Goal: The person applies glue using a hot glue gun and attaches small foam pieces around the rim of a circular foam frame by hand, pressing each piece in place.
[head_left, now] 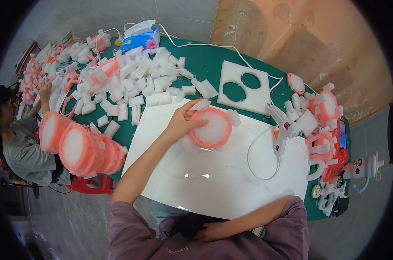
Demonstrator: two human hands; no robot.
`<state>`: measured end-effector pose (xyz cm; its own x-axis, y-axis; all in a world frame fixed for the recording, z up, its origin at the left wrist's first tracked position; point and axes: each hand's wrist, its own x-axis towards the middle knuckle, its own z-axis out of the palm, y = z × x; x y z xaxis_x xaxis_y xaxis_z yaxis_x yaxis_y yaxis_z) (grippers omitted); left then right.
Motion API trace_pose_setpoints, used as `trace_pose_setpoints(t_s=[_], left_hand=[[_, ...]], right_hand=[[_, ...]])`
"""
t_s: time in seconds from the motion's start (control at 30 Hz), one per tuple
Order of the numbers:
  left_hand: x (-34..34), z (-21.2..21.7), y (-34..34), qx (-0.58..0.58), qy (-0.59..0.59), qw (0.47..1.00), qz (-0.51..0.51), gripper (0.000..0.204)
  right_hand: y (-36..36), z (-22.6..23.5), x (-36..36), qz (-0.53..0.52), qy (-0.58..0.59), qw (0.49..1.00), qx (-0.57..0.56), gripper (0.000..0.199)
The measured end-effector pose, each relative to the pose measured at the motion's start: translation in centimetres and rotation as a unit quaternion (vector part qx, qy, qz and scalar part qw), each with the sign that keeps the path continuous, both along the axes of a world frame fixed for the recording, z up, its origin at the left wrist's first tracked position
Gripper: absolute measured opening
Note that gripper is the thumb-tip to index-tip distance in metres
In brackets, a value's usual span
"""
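My left hand (182,121) is closed on the rim of a round foam piece (211,126), white in the middle with a pink band around it. White foam blocks stick out from its upper edge and right side. It is held tilted just above a glossy white board (175,160). Down at my lap, my right hand (211,232) rests with its fingers loosely stretched over something dark, apart from the work. On the board's right side is a white glue gun (284,134), its cord looping across the surface.
Loose white foam blocks (144,78) pile up behind the board. A foam sheet (257,82) with two round holes lies at the back. Pink-and-white foam rolls (77,145) stand left; pink foam parts (324,143) crowd the right. A co-worker (27,138) sits far left.
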<state>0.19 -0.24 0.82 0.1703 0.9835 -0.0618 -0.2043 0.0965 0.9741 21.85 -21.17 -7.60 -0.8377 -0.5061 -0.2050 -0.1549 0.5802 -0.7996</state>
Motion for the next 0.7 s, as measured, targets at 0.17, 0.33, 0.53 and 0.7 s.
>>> trace_pose_setpoints(t_s=[0.17, 0.33, 0.53, 0.7], left_hand=[[0.0, -0.1, 0.0, 0.002, 0.002, 1.0, -0.004, 0.063], [-0.1, -0.2, 0.1, 0.011, 0.005, 1.0, -0.016, 0.062], [-0.3, -0.6, 0.3, 0.022, 0.006, 0.999, -0.025, 0.061], [-0.4, -0.3, 0.3, 0.018, 0.021, 0.999, -0.038, 0.061]], right_hand=[[-0.1, 0.0, 0.1, -0.001, 0.019, 1.0, 0.01, 0.03], [-0.3, -0.6, 0.3, -0.015, 0.023, 1.0, -0.008, 0.029], [0.1, 0.2, 0.0, -0.01, 0.023, 1.0, 0.006, 0.028], [-0.1, -0.1, 0.1, -0.012, 0.016, 1.0, -0.003, 0.029]])
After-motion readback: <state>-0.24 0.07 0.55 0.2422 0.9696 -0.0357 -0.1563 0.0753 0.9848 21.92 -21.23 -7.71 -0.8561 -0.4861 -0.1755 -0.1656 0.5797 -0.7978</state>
